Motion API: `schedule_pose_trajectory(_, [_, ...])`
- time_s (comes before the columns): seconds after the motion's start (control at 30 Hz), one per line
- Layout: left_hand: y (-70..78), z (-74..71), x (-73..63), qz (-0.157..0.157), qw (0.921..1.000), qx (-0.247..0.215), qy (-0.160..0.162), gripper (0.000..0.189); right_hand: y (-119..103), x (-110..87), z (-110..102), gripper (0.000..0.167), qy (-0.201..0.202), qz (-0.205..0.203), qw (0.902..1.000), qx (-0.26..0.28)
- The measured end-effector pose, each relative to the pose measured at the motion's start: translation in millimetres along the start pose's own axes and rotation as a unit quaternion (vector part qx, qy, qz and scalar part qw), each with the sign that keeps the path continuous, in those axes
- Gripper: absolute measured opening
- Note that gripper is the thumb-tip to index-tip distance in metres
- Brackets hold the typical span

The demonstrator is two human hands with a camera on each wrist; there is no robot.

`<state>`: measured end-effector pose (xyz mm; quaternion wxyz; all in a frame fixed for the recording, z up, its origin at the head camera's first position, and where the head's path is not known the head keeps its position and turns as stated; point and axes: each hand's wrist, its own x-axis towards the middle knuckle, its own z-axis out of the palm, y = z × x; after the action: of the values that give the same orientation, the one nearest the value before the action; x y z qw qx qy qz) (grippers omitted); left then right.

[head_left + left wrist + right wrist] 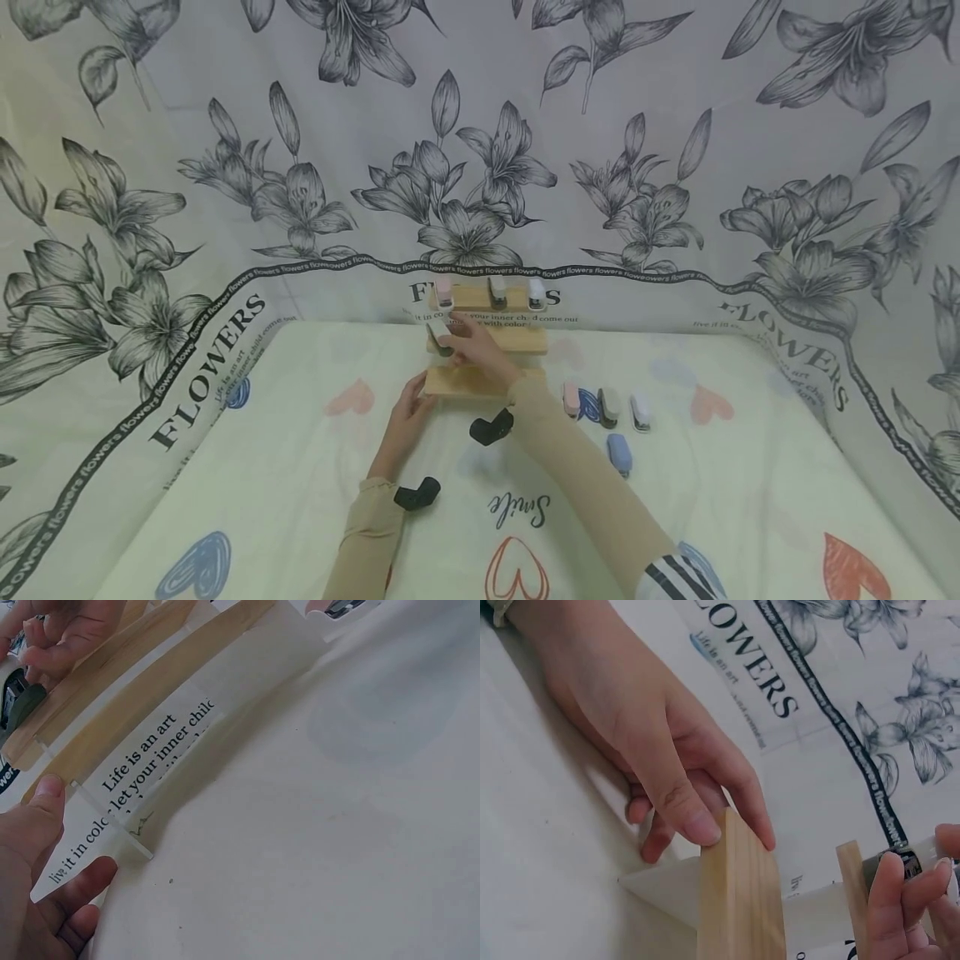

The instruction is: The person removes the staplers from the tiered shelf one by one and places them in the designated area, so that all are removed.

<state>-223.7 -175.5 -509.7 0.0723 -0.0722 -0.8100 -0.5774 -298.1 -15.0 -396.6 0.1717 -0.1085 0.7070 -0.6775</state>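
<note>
A three-step wooden display rack [483, 383] with clear side panels stands near the back of the table. My left hand [408, 412] grips the left end of its lowest step, thumb [49, 796] on the wood and fingers below by the side panel. At the left end of the middle step, my right hand [476, 346] holds a small stapler [437, 336] with a pale top and dark base. On the top step stand a pink stapler [444, 292], a grey-and-dark stapler [497, 292] and a white stapler [536, 293].
Right of the rack, a pink stapler [572, 398], a grey-brown stapler [608, 408], a white stapler [641, 412] and a blue stapler [619, 454] sit on the patterned cloth [300, 500]. Behind the rack rises a flower-printed curtain [645, 108].
</note>
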Motion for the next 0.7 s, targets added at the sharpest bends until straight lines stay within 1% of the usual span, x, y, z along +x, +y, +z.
schedule_pose_trajectory(0.17, [0.6, 1.0, -1.6, 0.0, 1.0, 0.002, 0.007, 0.053, 2.6, 0.5, 3.5, 0.054, -0.018, -0.031, 0.9993, -0.012])
schedule_pose_trajectory(0.27, [0.7, 2.5, -2.4, -0.002, 1.0, 0.002, 0.006, 0.052, 5.3, 1.3, 3.8, 0.049, -0.011, -0.04, 0.9989, -0.024])
schedule_pose_trajectory(0.33, [0.0, 3.3, -2.9, -0.003, 1.0, 0.007, 0.003, 0.052, 6.4, 1.0, 4.2, 0.046, -0.001, -0.036, 0.9987, -0.037])
schedule_pose_trajectory(0.43, [-0.1, 3.4, -3.4, -0.004, 0.9999, 0.01, 0.0, 0.051, 5.7, -2.3, 6.1, 0.044, 0.024, -0.031, 0.9969, -0.068])
schedule_pose_trajectory(0.47, [4.8, 2.6, -4.5, -0.002, 1.0, 0.005, -0.001, 0.051, 5.4, -3.4, 7.0, 0.043, 0.033, -0.034, 0.9957, -0.079])
schedule_pose_trajectory(0.6, [8.0, 0.7, -3.4, 0.007, 1.0, 0.002, -0.002, 0.052, 5.3, -5.7, 11.1, 0.038, 0.07, -0.06, 0.9892, -0.114])
schedule_pose_trajectory(0.67, [7.7, 0.3, -3.0, 0.011, 0.9999, 0.002, -0.001, 0.052, 7.0, -6.5, 13.4, 0.033, 0.086, -0.076, 0.9866, -0.116])
schedule_pose_trajectory(0.7, [2.3, 0.8, -1.7, 0.01, 0.9999, 0.006, 0.001, 0.053, 8.2, -7.6, 14.5, 0.031, 0.095, -0.085, 0.985, -0.116])
